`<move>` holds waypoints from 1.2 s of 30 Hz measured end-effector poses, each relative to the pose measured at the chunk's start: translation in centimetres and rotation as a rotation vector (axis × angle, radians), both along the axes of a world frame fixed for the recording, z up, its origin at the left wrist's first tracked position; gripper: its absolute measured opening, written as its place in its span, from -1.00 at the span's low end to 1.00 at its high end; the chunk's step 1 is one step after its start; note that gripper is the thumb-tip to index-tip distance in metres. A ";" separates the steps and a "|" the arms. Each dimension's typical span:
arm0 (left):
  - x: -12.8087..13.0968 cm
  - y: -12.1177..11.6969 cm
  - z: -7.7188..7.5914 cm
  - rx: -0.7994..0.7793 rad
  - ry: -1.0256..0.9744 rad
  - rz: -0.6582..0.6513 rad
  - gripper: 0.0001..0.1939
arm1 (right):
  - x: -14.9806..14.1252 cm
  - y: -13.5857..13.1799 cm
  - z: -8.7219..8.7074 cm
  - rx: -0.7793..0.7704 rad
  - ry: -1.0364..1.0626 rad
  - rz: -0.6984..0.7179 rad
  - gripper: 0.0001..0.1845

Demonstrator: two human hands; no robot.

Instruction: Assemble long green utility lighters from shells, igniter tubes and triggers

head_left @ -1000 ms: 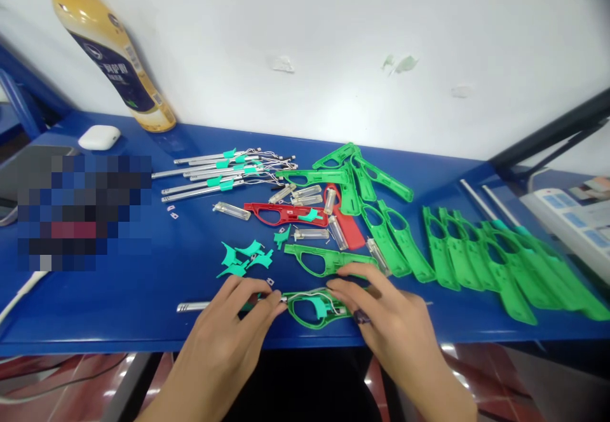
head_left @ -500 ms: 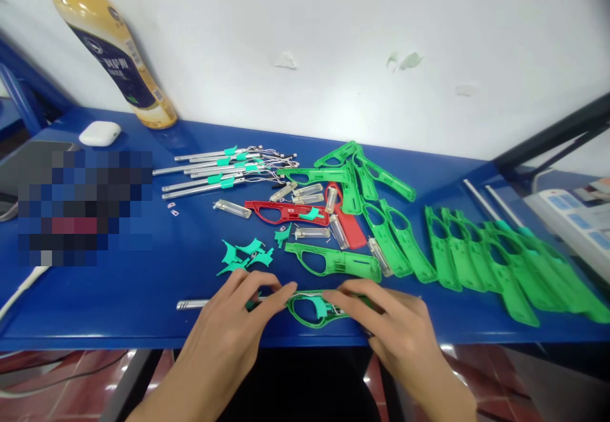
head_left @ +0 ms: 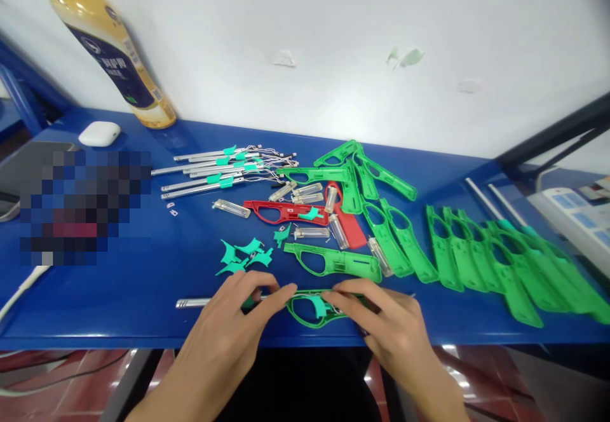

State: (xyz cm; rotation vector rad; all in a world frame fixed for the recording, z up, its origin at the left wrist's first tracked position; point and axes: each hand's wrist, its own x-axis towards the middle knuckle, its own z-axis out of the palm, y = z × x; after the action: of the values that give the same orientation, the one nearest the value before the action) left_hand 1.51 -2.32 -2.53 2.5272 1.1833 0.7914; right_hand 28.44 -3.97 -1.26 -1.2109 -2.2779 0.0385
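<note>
Close to the table's front edge lies a green lighter shell half (head_left: 305, 323), its open side up. A teal trigger (head_left: 319, 307) shows in its finger loop, and a silver metal tube (head_left: 191, 303) sticks out to the left. My left hand (head_left: 231, 323) is closed on the shell's front end and the tube, thumb and index finger pinching there. My right hand (head_left: 393, 320) is closed around the handle end, fingertips at thin wires by the trigger; its palm side is hidden. Just beyond lie another green shell half (head_left: 355, 264) and loose teal triggers (head_left: 250, 246).
Metal tubes with wires and triggers (head_left: 204, 187) lie at the back left. Clear fuel tanks (head_left: 231, 208) surround a red shell half (head_left: 286, 213). Several green shells (head_left: 457, 250) line the right. A bottle (head_left: 114, 60) and white case (head_left: 100, 134) stand back left.
Both hands keep their grip on the green shell half. The right hand has shifted very slightly left; the parts on the table lie as before.
</note>
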 end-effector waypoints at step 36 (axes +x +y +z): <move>-2.9 0.7 0.5 -0.055 -0.024 0.090 -0.66 | 0.1 -0.5 -0.6 0.040 0.012 -0.016 -0.48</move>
State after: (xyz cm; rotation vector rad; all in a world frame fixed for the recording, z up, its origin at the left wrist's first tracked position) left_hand -1.42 -1.63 -2.03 2.4284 1.3013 0.7962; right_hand 28.52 -4.44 -1.87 -1.2044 -2.2478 -0.0058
